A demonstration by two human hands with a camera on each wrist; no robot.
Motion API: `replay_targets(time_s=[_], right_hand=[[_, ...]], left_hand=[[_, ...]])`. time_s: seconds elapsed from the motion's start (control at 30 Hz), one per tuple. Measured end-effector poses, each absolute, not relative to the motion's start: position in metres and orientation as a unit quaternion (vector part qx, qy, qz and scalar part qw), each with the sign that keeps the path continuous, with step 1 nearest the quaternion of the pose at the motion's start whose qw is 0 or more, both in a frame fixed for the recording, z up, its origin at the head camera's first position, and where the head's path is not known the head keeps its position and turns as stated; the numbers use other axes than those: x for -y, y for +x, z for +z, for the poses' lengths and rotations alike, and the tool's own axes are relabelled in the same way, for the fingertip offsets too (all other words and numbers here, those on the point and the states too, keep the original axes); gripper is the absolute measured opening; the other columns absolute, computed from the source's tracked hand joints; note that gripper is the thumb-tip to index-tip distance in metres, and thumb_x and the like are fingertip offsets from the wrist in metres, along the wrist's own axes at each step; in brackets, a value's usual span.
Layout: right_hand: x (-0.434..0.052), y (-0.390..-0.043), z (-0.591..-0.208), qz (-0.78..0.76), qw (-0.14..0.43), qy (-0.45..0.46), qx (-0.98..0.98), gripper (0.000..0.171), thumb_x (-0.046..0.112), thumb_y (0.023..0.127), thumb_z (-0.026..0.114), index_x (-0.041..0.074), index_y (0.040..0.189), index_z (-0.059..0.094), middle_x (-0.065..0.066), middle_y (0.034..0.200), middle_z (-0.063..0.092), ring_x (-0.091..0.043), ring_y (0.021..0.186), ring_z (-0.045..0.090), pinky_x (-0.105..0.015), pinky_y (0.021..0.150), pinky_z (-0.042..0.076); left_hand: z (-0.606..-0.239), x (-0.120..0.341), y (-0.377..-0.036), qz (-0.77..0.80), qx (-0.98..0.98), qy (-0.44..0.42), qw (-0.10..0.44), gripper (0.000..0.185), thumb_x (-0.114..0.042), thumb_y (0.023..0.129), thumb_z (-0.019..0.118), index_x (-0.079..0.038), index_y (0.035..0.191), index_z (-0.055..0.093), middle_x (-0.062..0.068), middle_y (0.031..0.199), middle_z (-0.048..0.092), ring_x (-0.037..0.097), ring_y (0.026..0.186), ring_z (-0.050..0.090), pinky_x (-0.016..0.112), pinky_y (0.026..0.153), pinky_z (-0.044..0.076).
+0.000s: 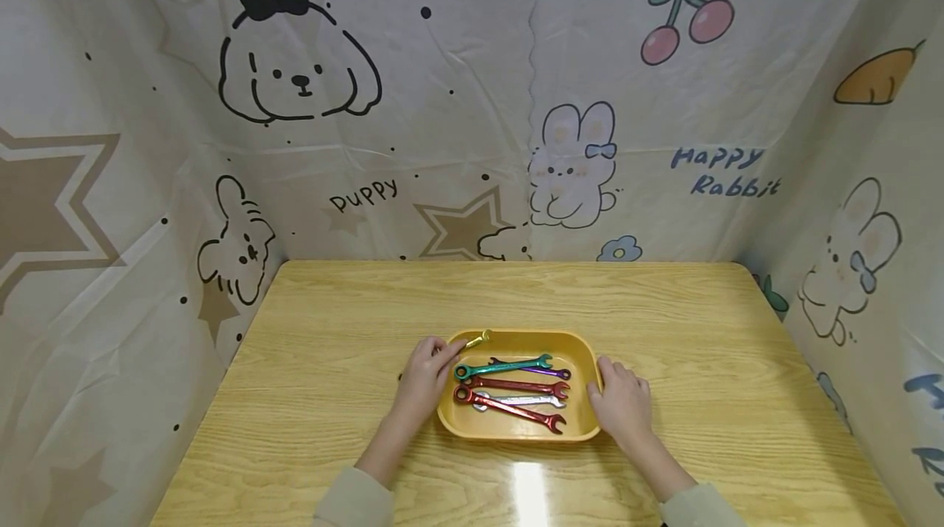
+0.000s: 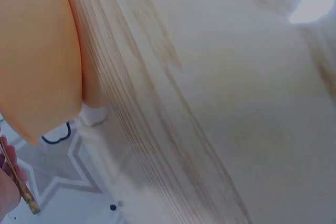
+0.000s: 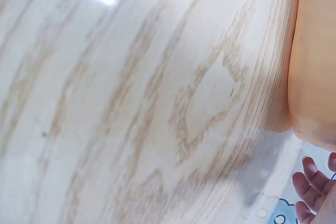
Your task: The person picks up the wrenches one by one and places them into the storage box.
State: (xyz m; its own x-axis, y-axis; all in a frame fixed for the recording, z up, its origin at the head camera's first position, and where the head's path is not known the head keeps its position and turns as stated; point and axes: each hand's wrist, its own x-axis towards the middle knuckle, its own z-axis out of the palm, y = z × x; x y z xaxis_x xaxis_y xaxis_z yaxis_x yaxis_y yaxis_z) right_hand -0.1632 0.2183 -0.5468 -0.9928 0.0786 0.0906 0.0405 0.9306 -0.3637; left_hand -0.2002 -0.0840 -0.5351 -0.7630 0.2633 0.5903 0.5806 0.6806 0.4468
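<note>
Table: glossy pale wood grain, wide bare room all around.
Tray: rounded yellow plastic, centre-near, holding slim coloured metal wrenches.
Left hand: fingers pinching gold wrench over tray's far-left rim.
Right hand: relaxed fingers against tray's right edge.

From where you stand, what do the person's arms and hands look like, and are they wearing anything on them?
Both hands are bare: no gloves, rings or watch show in the head view. The left hand and the right hand each come out of a long, loose sleeve of pale beige-grey cloth, the left sleeve and the right sleeve, both plain and ending at the wrist. No markings or cables are visible.
</note>
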Motion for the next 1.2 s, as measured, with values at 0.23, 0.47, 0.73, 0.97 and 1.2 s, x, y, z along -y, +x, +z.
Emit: replay_targets(time_s=[0.23, 0.47, 0.73, 0.97, 1.2], right_hand=[[-0.218, -0.163, -0.547, 0.185, 0.051, -0.031, 0.981, 0.031, 0.02, 0.085, 0.054, 0.003, 0.11, 0.052, -0.017, 0.097, 0.059, -0.035, 0.092, 0.054, -0.052, 0.085, 0.032], [-0.218, -0.164, -0.548, 0.186, 0.049, -0.032, 0.981, 0.029, 0.02, 0.085, 0.054, 0.004, 0.109, 0.052, -0.016, 0.096, 0.058, -0.035, 0.092, 0.053, -0.052, 0.085, 0.032], [-0.219, -0.164, -0.548, 0.187, 0.054, -0.028, 0.98, 0.028, 0.02, 0.084, 0.054, 0.004, 0.107, 0.052, -0.016, 0.095, 0.059, -0.035, 0.091, 0.054, -0.052, 0.085, 0.032], [-0.219, -0.164, -0.548, 0.186, 0.049, -0.031, 0.981, 0.027, 0.02, 0.085, 0.054, 0.004, 0.106, 0.052, -0.016, 0.095, 0.058, -0.035, 0.091, 0.053, -0.053, 0.085, 0.032], [-0.219, -0.164, -0.548, 0.187, 0.049, -0.03, 0.981, 0.028, 0.02, 0.085, 0.054, 0.004, 0.107, 0.052, -0.016, 0.095, 0.058, -0.036, 0.092, 0.053, -0.053, 0.086, 0.032]], left_hand=[[-0.532, 0.073, -0.194, -0.317, 0.883, -0.257, 0.23, 0.028, -0.004, 0.078, 0.069, -0.011, 0.106, 0.069, 0.003, 0.084, 0.052, 0.015, 0.077, 0.048, 0.027, 0.066, 0.045], [-0.531, 0.062, -0.188, -0.306, 0.891, -0.265, 0.207, 0.029, -0.008, 0.08, 0.068, -0.016, 0.108, 0.069, 0.002, 0.086, 0.053, 0.012, 0.077, 0.048, 0.026, 0.067, 0.045], [-0.534, 0.052, -0.186, -0.309, 0.883, -0.288, 0.205, 0.03, -0.006, 0.078, 0.069, -0.017, 0.106, 0.07, 0.001, 0.085, 0.053, 0.011, 0.077, 0.047, 0.025, 0.065, 0.044], [-0.537, 0.043, -0.184, -0.311, 0.874, -0.311, 0.207, 0.029, -0.008, 0.078, 0.07, -0.016, 0.106, 0.069, -0.001, 0.084, 0.053, 0.012, 0.079, 0.049, 0.025, 0.069, 0.045], [-0.538, 0.035, -0.182, -0.305, 0.871, -0.329, 0.2, 0.028, -0.011, 0.079, 0.069, -0.017, 0.106, 0.069, -0.001, 0.084, 0.053, 0.011, 0.078, 0.048, 0.024, 0.068, 0.043]])
